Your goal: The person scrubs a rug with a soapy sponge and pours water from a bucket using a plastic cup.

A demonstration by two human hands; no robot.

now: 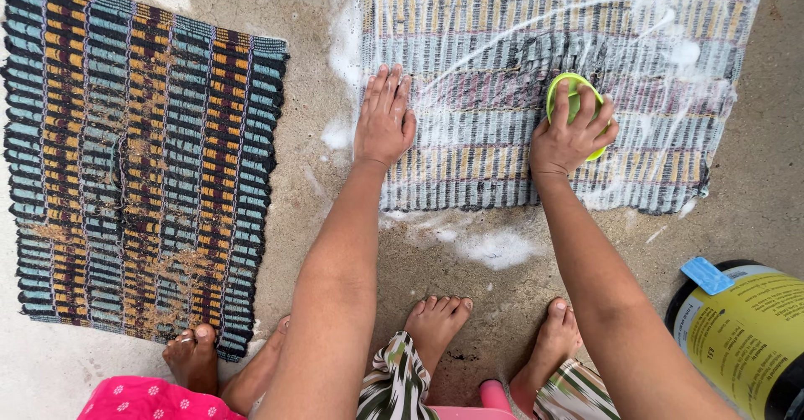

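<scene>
On the concrete floor (502, 319) lies a soapy striped mat (502, 169). Left hand (383, 118) presses flat and open on its left edge, holding nothing; right hand (574, 135) is closed around a green scrub brush (573, 93) resting on the mat's middle. Another dry mat (134, 160) lies well apart to the left.

Right hand (572, 138) gripping green brush (573, 102), left hand (384, 120) flat on soapy mat (502, 43)

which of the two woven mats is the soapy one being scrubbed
The right-hand mat, covered in white foam. The left hand presses flat on its edge while the right hand holds a green brush on it. The left-hand mat is foam-free, with dirt on it.
</scene>
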